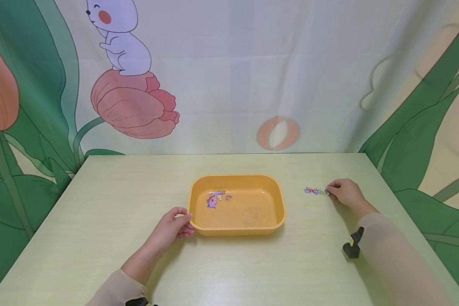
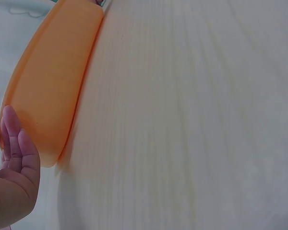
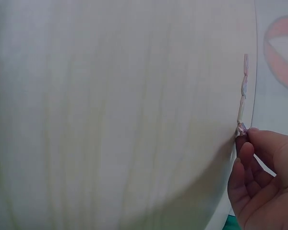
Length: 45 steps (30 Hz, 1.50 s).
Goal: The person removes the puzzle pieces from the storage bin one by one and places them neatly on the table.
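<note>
A yellow-orange plastic tray (image 1: 229, 225) sits on the table, and my left hand (image 1: 171, 228) grips its left rim near the front corner. In the left wrist view the fingers of that hand (image 2: 20, 163) lie along the tray's outer wall (image 2: 53, 72). Inside the tray are a purple-and-pink pony-like cutout (image 1: 213, 200) and a tiny colourful piece (image 1: 228, 197). To the right of the tray runs a row of small colourful sticker-like pieces (image 1: 311, 191). My right hand (image 1: 346, 193) pinches the small purple piece (image 3: 241, 129) at the row's right end. Whether it is off the table, I cannot tell.
The pale wooden table (image 1: 229, 272) ends at a back edge against a printed curtain (image 1: 229, 85) with flowers and a white animal. A black device (image 1: 352, 245) is strapped to the right sleeve; another black device (image 1: 137, 301) shows at the left sleeve.
</note>
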{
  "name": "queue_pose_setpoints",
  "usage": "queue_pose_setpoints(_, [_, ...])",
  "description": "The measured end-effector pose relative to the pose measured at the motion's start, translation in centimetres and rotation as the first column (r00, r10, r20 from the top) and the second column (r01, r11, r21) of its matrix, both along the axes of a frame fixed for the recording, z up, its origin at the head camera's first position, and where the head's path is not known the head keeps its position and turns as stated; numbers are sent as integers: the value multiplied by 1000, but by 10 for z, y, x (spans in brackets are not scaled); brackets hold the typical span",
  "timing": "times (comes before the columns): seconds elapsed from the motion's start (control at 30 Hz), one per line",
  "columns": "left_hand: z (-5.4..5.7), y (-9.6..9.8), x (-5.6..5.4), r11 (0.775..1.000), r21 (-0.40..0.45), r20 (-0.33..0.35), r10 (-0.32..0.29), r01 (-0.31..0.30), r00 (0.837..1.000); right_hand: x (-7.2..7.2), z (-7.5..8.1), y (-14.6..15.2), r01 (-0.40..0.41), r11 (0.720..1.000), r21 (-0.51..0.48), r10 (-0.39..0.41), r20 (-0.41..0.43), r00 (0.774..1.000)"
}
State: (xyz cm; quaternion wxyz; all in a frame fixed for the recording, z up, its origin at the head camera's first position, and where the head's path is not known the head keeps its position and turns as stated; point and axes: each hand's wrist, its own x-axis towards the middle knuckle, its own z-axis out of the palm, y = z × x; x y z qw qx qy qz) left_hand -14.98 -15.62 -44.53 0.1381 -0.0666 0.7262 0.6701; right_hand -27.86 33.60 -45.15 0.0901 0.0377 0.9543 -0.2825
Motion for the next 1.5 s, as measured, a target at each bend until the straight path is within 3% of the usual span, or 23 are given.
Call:
queue_pose_setpoints(0.43, [0,1,1,1000,-7,1,8,-8,1000,2,-1,-1,11,1000,-6,-11,-11,1000])
queue_pose_setpoints(0.8, [2,0,1,1000,8,1,6,-6,1000,8,17,-17,1,975,-220,2,11,1000])
queue_pose_setpoints(1.17, [1,1,1,1000,14,1,-1,1,1000,14,34,-51,-79,946,-315,80,-9,997])
queue_pose_setpoints(1.5, [3,2,1,1000,11,8,0,0,1000,22,49,-103,-146,907,-395,153,-15,988])
